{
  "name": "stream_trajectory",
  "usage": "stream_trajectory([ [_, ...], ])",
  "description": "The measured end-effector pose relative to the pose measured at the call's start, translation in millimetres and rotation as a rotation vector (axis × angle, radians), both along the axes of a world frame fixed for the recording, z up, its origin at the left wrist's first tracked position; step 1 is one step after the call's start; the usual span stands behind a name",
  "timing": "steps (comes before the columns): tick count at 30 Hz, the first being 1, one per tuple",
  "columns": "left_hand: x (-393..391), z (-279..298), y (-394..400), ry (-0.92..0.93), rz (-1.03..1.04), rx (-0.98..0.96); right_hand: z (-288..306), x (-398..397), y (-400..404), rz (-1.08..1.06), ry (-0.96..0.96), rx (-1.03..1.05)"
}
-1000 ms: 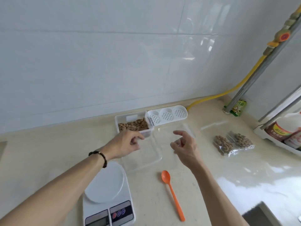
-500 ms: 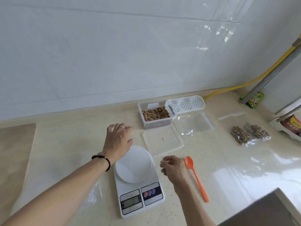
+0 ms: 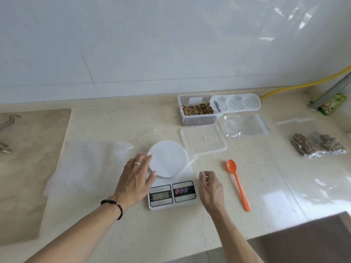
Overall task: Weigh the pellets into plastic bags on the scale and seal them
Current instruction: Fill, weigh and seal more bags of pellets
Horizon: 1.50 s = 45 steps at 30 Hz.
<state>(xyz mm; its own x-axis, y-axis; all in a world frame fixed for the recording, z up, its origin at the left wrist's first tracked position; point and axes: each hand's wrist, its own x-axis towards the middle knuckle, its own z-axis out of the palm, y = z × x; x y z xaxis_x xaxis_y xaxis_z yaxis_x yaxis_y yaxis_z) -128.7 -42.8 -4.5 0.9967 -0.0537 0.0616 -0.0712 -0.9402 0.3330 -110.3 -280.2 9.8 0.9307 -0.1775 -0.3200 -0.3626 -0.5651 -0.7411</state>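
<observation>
While the left hand (image 3: 135, 179) lay flat with its fingers straight, its fingertips touched the left rim of the round white plate of the scale (image 3: 170, 177), and a ring showed on one finger and a dark bead bracelet (image 3: 114, 205) on the wrist. The right hand (image 3: 209, 185) hovered just beside the scale's right edge, fingers loosely curled; a thin clear film seemed to stretch from it across the plate, but whether the fingers pinched it could not be told. The scale stood near the front middle of the counter (image 3: 133, 234), its display and buttons facing the person. An orange spoon (image 3: 237, 183) lay just right of the right hand, bowl pointing toward the wall. Behind the scale lay a clear lid (image 3: 203, 141), and behind that, near the back edge, stood an open clear container of brown pellets (image 3: 197, 109), touching a white perforated tray (image 3: 236, 103). Empty clear plastic bags (image 3: 245, 126) lay right of the lid. Two filled bags of pellets (image 3: 317, 145) lay toward the counter's right edge. A crumpled clear sheet (image 3: 85, 168) lay left of the left hand.
</observation>
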Motion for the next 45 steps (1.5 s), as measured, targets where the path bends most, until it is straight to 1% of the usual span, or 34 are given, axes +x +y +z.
stream_trajectory([
  [7, -58, -32, -14, 0.165, 0.066, -0.018, -23, -50, -10, 0.375, -0.2, -0.305],
  [11, -69, -37, -15, 0.224, 0.035, 0.05, -23, -63, -13, 0.566, -0.171, -0.469],
  [14, -69, -38, -14, 0.258, 0.025, 0.079, -22, -64, -15, 0.64, -0.173, -0.542],
  [22, -68, -39, -12, 0.309, 0.0, 0.109, -18, -61, -15, 0.701, -0.143, -0.631],
  [30, -68, -38, -11, 0.322, -0.006, 0.121, -17, -55, -12, 0.658, -0.12, -0.616],
  [36, -69, -37, -11, 0.306, -0.009, 0.089, -10, -49, -9, 0.693, -0.099, -0.668],
  [41, -67, -35, -11, 0.301, -0.01, 0.074, -10, -52, -11, 0.694, -0.077, -0.632],
  [43, -67, -29, -15, 0.269, -0.008, 0.136, -8, -52, -14, 0.716, -0.077, -0.635],
  [45, -68, -24, -21, 0.197, -0.007, 0.18, -5, -50, -18, 0.735, -0.086, -0.631],
])
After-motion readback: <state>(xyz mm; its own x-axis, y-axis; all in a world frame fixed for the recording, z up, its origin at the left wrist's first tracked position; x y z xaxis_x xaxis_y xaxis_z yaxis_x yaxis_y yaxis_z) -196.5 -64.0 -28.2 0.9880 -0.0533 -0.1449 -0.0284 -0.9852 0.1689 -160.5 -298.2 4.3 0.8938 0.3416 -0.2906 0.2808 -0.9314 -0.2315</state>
